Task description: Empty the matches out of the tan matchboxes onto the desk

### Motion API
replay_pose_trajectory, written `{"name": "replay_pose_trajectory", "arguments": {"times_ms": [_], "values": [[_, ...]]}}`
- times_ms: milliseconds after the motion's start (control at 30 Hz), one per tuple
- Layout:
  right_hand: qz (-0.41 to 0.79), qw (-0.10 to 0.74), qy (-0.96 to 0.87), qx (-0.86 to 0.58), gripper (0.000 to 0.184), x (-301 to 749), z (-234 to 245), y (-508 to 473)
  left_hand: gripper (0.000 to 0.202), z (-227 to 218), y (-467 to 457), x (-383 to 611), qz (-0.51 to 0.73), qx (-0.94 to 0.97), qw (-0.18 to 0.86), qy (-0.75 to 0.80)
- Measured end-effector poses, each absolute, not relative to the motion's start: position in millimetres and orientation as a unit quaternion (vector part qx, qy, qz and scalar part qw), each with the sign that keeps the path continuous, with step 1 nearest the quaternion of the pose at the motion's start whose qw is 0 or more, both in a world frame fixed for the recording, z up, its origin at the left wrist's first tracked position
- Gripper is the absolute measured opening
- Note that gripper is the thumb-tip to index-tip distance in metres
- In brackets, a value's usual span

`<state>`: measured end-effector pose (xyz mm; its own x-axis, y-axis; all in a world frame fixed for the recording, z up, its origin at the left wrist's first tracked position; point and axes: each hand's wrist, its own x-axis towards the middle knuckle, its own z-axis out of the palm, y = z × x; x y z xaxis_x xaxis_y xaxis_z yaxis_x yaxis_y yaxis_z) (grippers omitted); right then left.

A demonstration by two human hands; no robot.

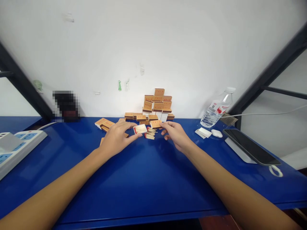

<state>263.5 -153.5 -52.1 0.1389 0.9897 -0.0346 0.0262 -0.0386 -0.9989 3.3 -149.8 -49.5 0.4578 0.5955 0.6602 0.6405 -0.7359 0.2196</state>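
Note:
Between the thumb and fingers of my left hand [118, 135] is a white matchbox tray [140, 129] filled with red-tipped matches. My right hand [176, 133] pinches the right end of an orange matchbox sleeve [155, 124], held just right of the tray. Below and between them, a pile of loose matches [150, 133] lies on the blue table. Behind my hands, several matchboxes [158, 105] are stacked against the wall in a stepped pile. More matchboxes [105, 123] lie at the left, partly hidden by my left hand.
A clear water bottle [217, 108] stands at the back right. Near it lie a white earbud case [216, 133], small white pieces [203, 133] and a phone [250, 146] resting tilted. A power strip [21, 148] sits on the blue table [139, 188] at the left.

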Motion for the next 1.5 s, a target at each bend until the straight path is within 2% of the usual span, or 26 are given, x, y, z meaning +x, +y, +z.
{"name": "replay_pose_trajectory", "arguments": {"times_ms": [433, 667, 833, 1133, 1300, 1500], "values": [[0.439, 0.529, -0.466, -0.557, 0.024, 268, -56, -149, 0.035, -56, -152, 3, -0.286, -0.903, 0.052, -0.316], [0.436, 0.527, -0.484, -0.546, 0.019, 269, -53, -151, 0.035, -57, -154, 4, -0.258, -0.916, 0.047, -0.303], [0.369, 0.556, -0.451, -0.593, 0.013, 286, -47, -139, 0.035, -58, -153, 3, -0.248, -0.917, 0.054, -0.307], [0.27, 0.557, -0.403, -0.674, 0.014, 335, -49, -114, 0.034, -54, -152, 2, -0.256, -0.918, 0.055, -0.297], [0.201, 0.532, -0.402, -0.718, 0.016, 361, -54, -98, 0.033, -55, -151, 2, -0.258, -0.917, 0.065, -0.297], [0.103, 0.434, -0.418, -0.791, 0.021, 385, -57, -73, 0.032, -56, -150, 0, -0.264, -0.915, 0.054, -0.3]]}}
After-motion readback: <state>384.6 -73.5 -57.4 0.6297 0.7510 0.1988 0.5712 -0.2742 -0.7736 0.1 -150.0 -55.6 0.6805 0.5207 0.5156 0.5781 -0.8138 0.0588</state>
